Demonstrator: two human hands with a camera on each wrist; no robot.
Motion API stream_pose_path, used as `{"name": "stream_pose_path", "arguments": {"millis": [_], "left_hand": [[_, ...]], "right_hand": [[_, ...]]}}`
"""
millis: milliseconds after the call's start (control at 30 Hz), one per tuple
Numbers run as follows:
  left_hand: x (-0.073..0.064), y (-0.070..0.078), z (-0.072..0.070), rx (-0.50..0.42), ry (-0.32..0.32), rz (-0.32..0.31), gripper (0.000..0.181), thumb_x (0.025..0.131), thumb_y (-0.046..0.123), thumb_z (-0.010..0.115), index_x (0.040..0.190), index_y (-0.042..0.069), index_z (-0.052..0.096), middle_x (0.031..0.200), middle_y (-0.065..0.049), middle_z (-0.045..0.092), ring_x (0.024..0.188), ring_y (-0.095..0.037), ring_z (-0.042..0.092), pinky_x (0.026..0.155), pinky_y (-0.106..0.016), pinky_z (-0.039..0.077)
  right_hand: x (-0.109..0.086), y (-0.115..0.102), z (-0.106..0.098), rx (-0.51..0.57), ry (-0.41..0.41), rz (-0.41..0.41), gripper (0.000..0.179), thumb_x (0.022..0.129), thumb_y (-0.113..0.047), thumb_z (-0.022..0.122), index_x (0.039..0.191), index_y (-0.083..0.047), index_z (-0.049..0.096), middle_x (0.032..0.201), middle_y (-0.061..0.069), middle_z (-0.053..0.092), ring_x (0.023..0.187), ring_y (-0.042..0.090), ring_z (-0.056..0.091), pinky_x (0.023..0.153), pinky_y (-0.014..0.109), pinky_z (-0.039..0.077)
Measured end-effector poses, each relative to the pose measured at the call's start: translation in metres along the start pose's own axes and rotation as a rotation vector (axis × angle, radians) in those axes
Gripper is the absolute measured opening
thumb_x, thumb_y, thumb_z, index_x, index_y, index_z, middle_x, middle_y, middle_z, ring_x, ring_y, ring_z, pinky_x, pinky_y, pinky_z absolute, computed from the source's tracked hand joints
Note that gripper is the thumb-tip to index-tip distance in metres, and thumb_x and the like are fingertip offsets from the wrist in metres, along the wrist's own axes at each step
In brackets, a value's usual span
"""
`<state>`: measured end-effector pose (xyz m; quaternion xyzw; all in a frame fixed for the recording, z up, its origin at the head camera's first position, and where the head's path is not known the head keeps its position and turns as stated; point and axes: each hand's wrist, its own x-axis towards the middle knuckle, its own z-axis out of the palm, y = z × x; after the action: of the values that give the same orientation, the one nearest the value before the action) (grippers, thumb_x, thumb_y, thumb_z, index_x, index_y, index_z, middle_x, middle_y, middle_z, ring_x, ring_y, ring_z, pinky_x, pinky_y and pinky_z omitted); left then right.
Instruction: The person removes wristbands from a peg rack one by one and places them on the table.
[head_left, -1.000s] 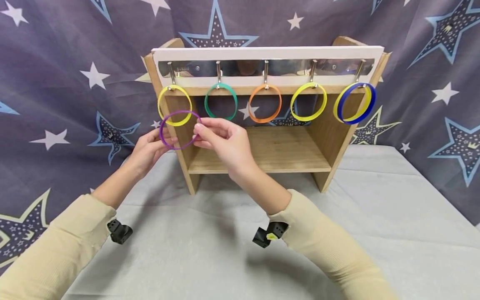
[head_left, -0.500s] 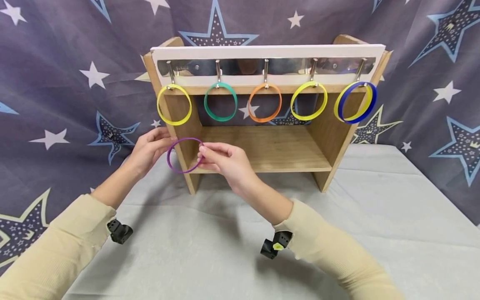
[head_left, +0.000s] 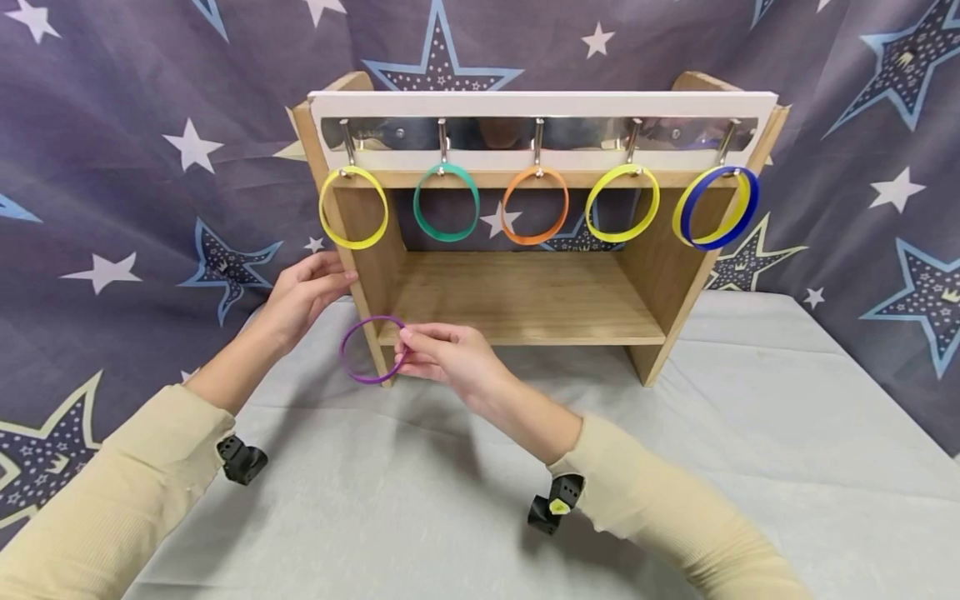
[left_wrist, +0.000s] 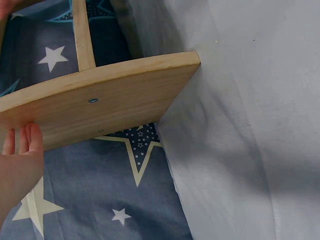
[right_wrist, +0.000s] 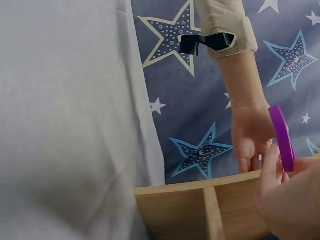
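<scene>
My right hand (head_left: 457, 358) pinches a thin purple wristband (right_wrist: 283, 140) between thumb and fingers. In the head view the band stands out to the left of the fingertips, in front of the stand's lower left corner. My left hand (head_left: 300, 300) rests its fingertips against the outer left side panel of the wooden stand (head_left: 525, 296); the left wrist view shows these fingers (left_wrist: 34, 137) fairly straight on the wood. Above hang a yellow wristband (head_left: 323, 221), a green one (head_left: 418, 217), an orange one (head_left: 506, 218), another yellow one (head_left: 655, 208) and a blue one (head_left: 753, 208) overlapping a further yellow band.
A white board (head_left: 543, 104) with a metal strip and several hooks (head_left: 538, 142) runs across the stand's top. The stand is on a grey cloth-covered table (head_left: 750, 467). A star-patterned curtain (head_left: 112, 167) hangs behind and on both sides.
My right hand has moved down with the purple wristband, from in front of the leftmost yellow band to the stand's lower left corner. My left hand stays at the side panel.
</scene>
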<state>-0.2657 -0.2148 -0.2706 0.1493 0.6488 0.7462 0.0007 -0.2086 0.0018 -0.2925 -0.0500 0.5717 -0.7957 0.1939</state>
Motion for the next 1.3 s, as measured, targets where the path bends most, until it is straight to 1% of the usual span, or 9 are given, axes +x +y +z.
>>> {"name": "stream_pose_path", "arguments": {"millis": [167,300,433,533,667,867,933,1133,1300], "left_hand": [[0.0,0.0,0.0,-0.003,-0.001,0.001,0.017,0.092,0.0,0.054,0.098,0.013,0.064,0.093,0.005,0.069,0.091,-0.003,0.064,0.087,-0.012,0.052],[0.0,0.0,0.0,-0.004,-0.002,0.003,0.017,0.092,0.0,0.054,0.097,0.013,0.064,0.093,0.005,0.069,0.091,-0.003,0.064,0.087,-0.011,0.052],[0.0,0.0,0.001,-0.006,-0.002,0.0,0.017,0.092,0.0,0.055,0.097,0.013,0.064,0.094,0.005,0.069,0.091,-0.003,0.064,0.087,-0.012,0.052],[0.0,0.0,0.0,0.0,0.0,-0.005,0.016,0.092,0.001,0.056,0.098,0.013,0.064,0.094,0.006,0.069,0.092,-0.003,0.064,0.086,-0.011,0.052],[0.0,0.0,0.0,0.008,0.0,-0.006,0.015,0.093,0.002,0.056,0.099,0.013,0.064,0.094,0.006,0.069,0.092,-0.003,0.064,0.087,-0.011,0.052],[-0.001,0.0,-0.001,0.016,0.007,-0.017,0.013,0.093,0.003,0.056,0.099,0.013,0.063,0.095,0.007,0.068,0.092,-0.002,0.064,0.087,-0.01,0.052],[-0.001,0.001,-0.001,0.021,0.01,-0.022,0.013,0.093,0.004,0.057,0.1,0.013,0.062,0.095,0.007,0.068,0.093,-0.002,0.064,0.087,-0.01,0.052],[-0.001,0.0,-0.001,0.018,0.008,-0.018,0.013,0.092,0.004,0.057,0.099,0.013,0.063,0.095,0.007,0.068,0.092,-0.002,0.064,0.086,-0.01,0.052],[-0.001,0.0,0.0,0.021,0.011,-0.013,0.013,0.092,0.004,0.057,0.1,0.013,0.062,0.095,0.007,0.068,0.092,-0.002,0.064,0.086,-0.011,0.052]], "right_hand": [[0.004,0.016,-0.002,-0.038,0.002,0.06,0.032,0.093,-0.003,0.06,0.12,0.013,0.058,0.074,0.003,0.068,0.067,0.008,0.066,0.085,0.032,0.059],[0.006,0.036,-0.002,-0.074,0.012,0.117,0.027,0.091,-0.001,0.062,0.115,0.011,0.061,0.082,0.009,0.072,0.065,0.009,0.066,0.083,0.033,0.06],[0.008,0.056,-0.003,-0.103,0.019,0.161,0.026,0.09,0.001,0.061,0.113,0.013,0.061,0.087,0.016,0.072,0.064,0.009,0.064,0.083,0.034,0.06],[0.008,0.068,-0.003,-0.134,0.024,0.196,0.025,0.09,0.001,0.061,0.113,0.013,0.062,0.097,0.024,0.071,0.065,0.009,0.063,0.082,0.033,0.06],[0.008,0.08,-0.003,-0.169,0.035,0.219,0.025,0.09,-0.001,0.062,0.112,0.012,0.062,0.105,0.03,0.068,0.063,0.009,0.063,0.078,0.031,0.061],[0.006,0.093,0.0,-0.167,0.043,0.248,0.024,0.09,-0.001,0.062,0.109,0.013,0.064,0.102,0.031,0.068,0.058,0.007,0.062,0.071,0.026,0.061],[0.006,0.096,0.002,-0.164,0.04,0.253,0.023,0.09,0.0,0.061,0.109,0.014,0.063,0.103,0.032,0.068,0.058,0.007,0.061,0.071,0.026,0.061],[0.006,0.1,0.006,-0.182,0.041,0.23,0.023,0.09,0.0,0.061,0.108,0.015,0.063,0.106,0.035,0.066,0.058,0.007,0.06,0.072,0.027,0.061],[0.009,0.101,0.006,-0.267,0.063,0.174,0.019,0.089,-0.003,0.064,0.104,0.01,0.067,0.097,0.029,0.07,0.056,0.007,0.061,0.067,0.026,0.061]]}}
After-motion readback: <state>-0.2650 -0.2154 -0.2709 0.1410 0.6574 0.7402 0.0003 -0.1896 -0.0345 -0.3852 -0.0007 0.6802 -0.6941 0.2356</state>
